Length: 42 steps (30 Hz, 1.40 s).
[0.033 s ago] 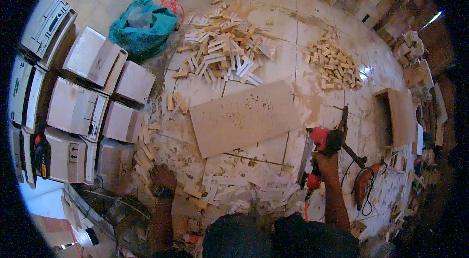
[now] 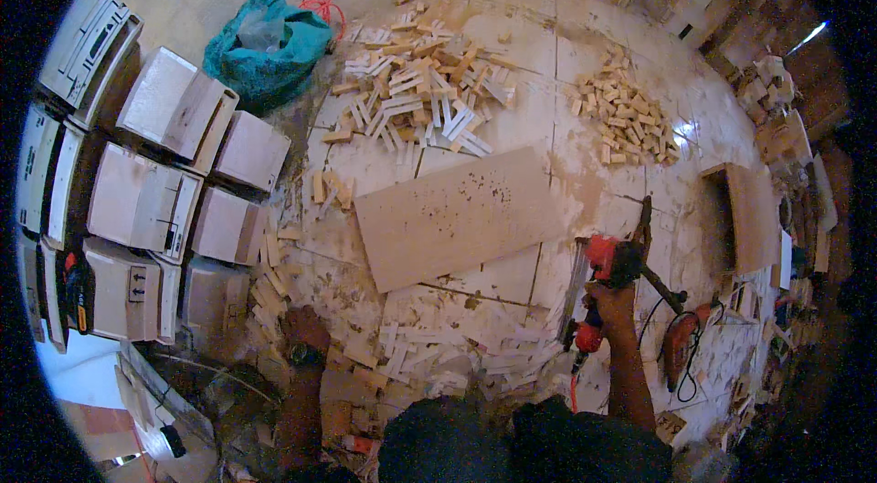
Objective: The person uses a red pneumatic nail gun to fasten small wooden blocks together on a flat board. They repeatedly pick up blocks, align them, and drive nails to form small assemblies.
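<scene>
My right hand point(image 2: 614, 302) is closed round the handle of a red and black nail gun point(image 2: 605, 265), with a red air hose at its lower end. The gun is just right of a flat wooden board point(image 2: 457, 220) lying on the floor, dark specks scattered over it. At the lower left, my left hand point(image 2: 308, 329) reaches down to a heap of short wood strips point(image 2: 269, 293). It is dark there, and I cannot make out its fingers or whether they grip a strip.
Loose wood pieces point(image 2: 425, 90) and small blocks point(image 2: 626, 113) lie beyond the board. Stacked cartons point(image 2: 142, 195) and a teal sack point(image 2: 265, 53) stand left. A corded red power tool point(image 2: 683, 341) and an open wooden box point(image 2: 754, 218) are right. Thin offcuts point(image 2: 457, 350) litter the near floor.
</scene>
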{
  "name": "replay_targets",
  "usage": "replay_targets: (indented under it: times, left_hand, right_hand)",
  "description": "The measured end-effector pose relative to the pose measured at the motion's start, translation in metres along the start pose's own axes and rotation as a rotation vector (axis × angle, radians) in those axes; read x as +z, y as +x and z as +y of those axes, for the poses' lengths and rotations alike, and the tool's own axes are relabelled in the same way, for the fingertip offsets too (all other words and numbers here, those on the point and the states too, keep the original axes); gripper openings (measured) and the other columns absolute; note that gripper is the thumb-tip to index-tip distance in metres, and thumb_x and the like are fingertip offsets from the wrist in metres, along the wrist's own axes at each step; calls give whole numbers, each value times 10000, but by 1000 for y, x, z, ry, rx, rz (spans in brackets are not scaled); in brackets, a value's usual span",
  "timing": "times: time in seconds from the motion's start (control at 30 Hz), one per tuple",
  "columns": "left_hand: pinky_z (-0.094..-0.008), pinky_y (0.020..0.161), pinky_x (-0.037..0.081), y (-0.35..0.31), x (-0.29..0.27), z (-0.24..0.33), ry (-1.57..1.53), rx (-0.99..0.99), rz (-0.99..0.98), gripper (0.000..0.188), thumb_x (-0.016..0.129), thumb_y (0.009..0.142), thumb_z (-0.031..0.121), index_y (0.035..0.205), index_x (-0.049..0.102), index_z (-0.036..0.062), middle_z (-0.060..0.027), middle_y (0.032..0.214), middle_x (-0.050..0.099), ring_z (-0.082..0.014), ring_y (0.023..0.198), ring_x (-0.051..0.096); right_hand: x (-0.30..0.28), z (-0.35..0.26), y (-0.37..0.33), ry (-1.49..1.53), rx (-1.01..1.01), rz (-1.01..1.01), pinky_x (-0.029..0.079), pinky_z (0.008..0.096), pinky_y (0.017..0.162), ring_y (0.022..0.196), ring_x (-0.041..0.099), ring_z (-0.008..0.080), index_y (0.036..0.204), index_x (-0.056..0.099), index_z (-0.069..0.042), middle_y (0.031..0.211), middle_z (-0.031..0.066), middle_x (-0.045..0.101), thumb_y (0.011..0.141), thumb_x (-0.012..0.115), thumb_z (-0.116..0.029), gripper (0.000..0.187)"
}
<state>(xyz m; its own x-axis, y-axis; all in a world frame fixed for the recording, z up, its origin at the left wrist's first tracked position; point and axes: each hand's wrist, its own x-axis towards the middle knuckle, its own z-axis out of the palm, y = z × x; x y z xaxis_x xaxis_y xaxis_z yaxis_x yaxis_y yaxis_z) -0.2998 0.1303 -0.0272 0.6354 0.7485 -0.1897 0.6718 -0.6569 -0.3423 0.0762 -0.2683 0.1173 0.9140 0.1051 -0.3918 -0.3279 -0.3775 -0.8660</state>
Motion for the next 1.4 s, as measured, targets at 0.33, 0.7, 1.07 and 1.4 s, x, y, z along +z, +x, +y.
replay_targets:
  times: [0.33, 0.7, 1.07, 1.4]
  left_hand:
    - [-454, 767, 462, 55, -67, -7, 10, 110, -243, 280, 508, 848, 170, 1081, 549, 19, -183, 1035, 597, -312, 929, 586]
    - [-374, 688, 494, 145, -129, 275, -1295, 553, -154, 280, 636, 805, 240, 997, 601, 38, -164, 828, 641, -283, 724, 618]
    - [-413, 730, 474, 127, -134, 280, -1071, 482, 298, 218, 627, 794, 165, 977, 604, 49, -169, 888, 590, -330, 875, 571]
    - [-428, 799, 479, -51, -133, 334, -723, 1040, -175, 239, 536, 785, 111, 1010, 588, 52, -143, 1032, 572, -308, 976, 557]
  right_hand:
    - [-14, -4, 3, 5, 53, 51, 485, 285, 473, 502, 562, 149, 873, 566, -25, 650, 50, 582, 694, 659, -33, 202]
    - [-9, -10, 4, -22, 30, -57, 479, 275, 471, 505, 554, 142, 930, 554, -22, 667, 48, 578, 679, 661, -26, 272]
    - [-15, -5, 4, -26, 69, -3, 485, 275, 489, 539, 571, 149, 964, 539, -25, 700, 45, 581, 688, 689, -51, 315]
    - [-6, -4, 1, -23, 94, -25, 484, 270, 496, 535, 573, 145, 895, 549, -3, 677, 59, 594, 698, 684, -40, 242]
